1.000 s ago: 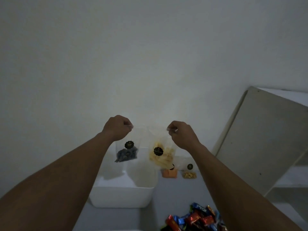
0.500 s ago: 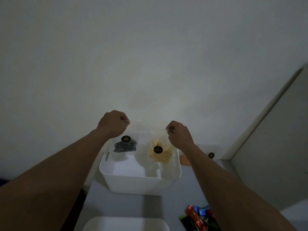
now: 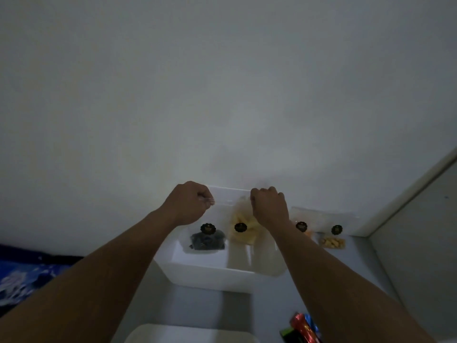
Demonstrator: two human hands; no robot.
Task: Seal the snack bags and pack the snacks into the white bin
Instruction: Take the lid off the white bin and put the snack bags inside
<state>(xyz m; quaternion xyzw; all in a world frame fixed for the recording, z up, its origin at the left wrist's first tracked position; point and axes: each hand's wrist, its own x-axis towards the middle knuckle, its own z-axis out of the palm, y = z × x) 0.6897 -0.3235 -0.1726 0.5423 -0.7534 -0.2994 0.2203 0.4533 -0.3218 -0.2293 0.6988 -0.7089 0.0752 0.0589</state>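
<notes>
A clear snack bag (image 3: pixel 241 229) holding pale yellow chips and bearing a round black sticker hangs in the air above the open white bin (image 3: pixel 210 276), its top strip stretched level between two hands. The left hand (image 3: pixel 189 204) pinches the strip's left end between thumb and curled fingers; the right hand (image 3: pixel 269 209) is closed on the right end, knuckles up. Both bare forearms reach forward from the bottom corners of the frame, wrists level. Inside the bin a second bag (image 3: pixel 207 240) of dark snacks stands against the far wall. Two more stickered bags (image 3: pixel 331 237) lean against the wall on the grey counter (image 3: pixel 277 305) to the right, and bright foil-wrapped sweets (image 3: pixel 303 329) lie near the bottom edge.
</notes>
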